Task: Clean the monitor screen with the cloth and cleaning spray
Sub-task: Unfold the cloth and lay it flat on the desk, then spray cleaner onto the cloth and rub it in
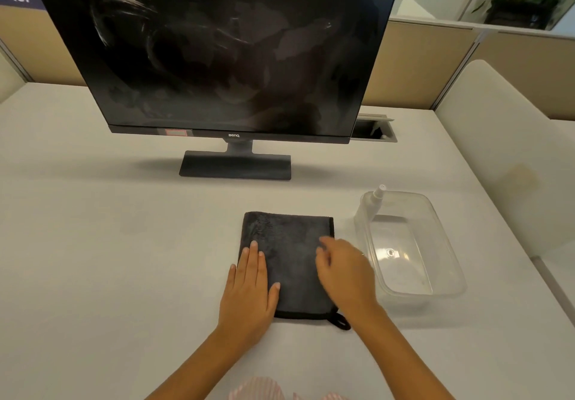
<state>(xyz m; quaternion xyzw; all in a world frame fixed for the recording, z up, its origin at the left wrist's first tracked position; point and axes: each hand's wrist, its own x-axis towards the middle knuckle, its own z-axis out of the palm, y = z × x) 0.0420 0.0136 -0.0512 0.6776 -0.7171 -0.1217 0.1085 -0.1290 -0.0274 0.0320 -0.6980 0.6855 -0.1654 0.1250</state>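
A dark grey cloth, folded into a rectangle, lies flat on the pale table in front of me. My left hand rests flat on its left edge with fingers together. My right hand lies over its right side, fingers loosely spread and blurred. The black monitor stands behind on its stand, the screen dark with smears and reflections. A small clear spray bottle with a white nozzle leans at the far left corner of a clear plastic tub.
The tub sits right of the cloth. The monitor base stands between cloth and screen. A cable hatch is open behind the monitor's right corner. Beige partitions and a white seat border the table.
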